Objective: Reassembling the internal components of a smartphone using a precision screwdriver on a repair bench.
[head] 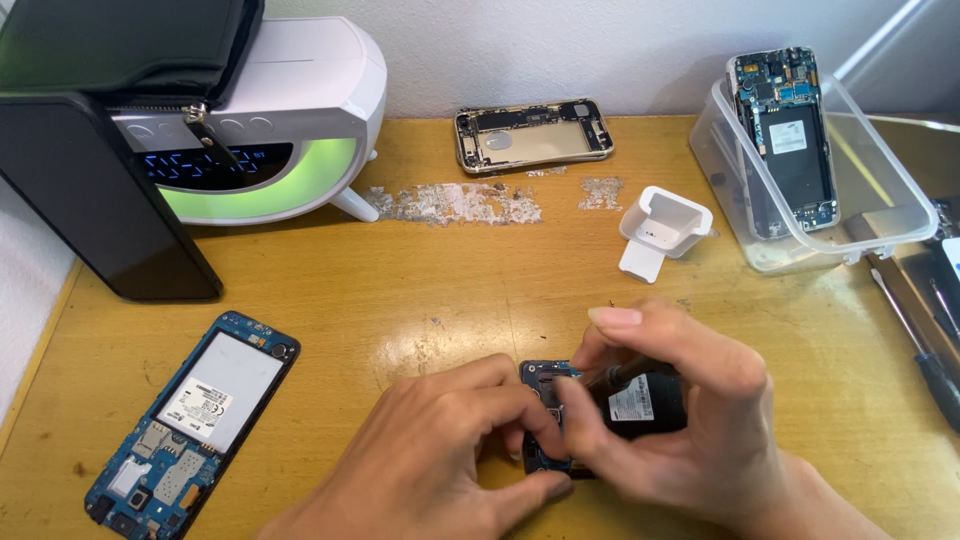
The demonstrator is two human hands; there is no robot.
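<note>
Both hands' fingers (545,415) pinch a mostly hidden opened phone (640,400), a blurred tool (612,375) between them.

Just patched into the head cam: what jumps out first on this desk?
Front and centre, the left hand and right hand close over a small opened phone on the wooden desk. At front left lies a bare blue phone board. At back left a white device glows green, and at right a clear plastic tub holds another stripped phone.
</note>
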